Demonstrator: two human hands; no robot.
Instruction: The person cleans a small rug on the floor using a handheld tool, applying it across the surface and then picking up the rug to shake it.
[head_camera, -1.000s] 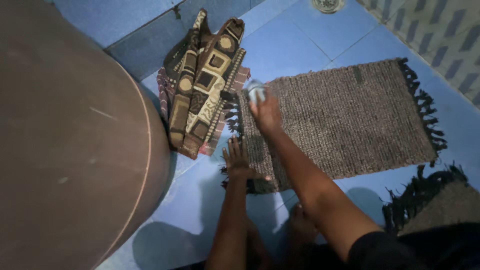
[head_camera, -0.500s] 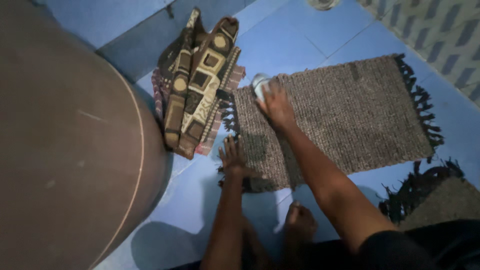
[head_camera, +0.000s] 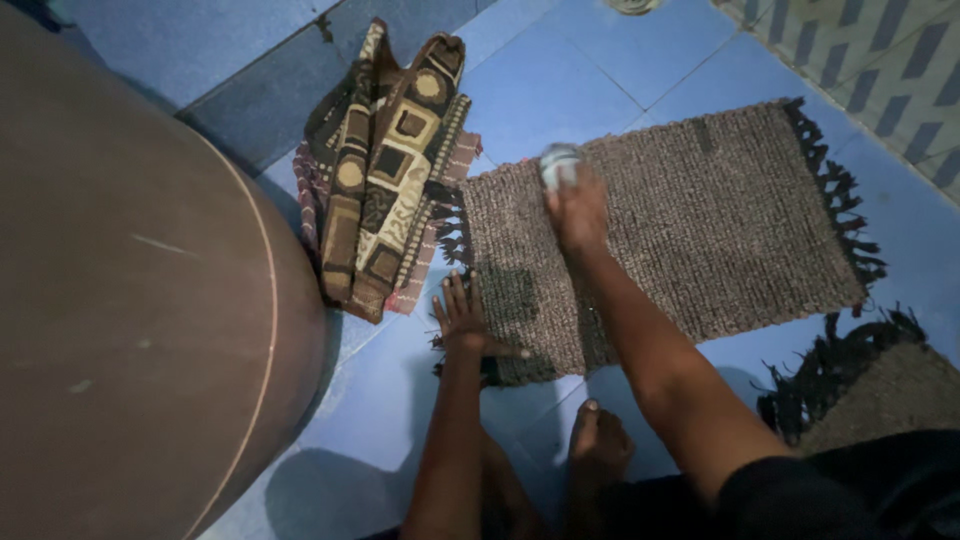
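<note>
The right hand (head_camera: 578, 212) reaches from the lower right up to the middle of the frame, arm stretched out, fingers closed around a small pale rounded object (head_camera: 558, 163) pressed onto the grey-brown woven mat with dark fringed ends (head_camera: 720, 220) near its upper edge. The left hand (head_camera: 462, 320) lies flat with fingers spread, pinning the mat's lower left corner to the blue tiled floor (head_camera: 580, 70); it grips nothing. Just left of the mat stands a folded brown and cream patterned cloth (head_camera: 385, 180), beside a large brown round drum (head_camera: 130, 300) filling the frame's left side. A second fringed mat (head_camera: 860, 390) shows at lower right. Compared with half a second ago, the right hand and its object sit farther right along the mat, while the left hand stays put.
</note>
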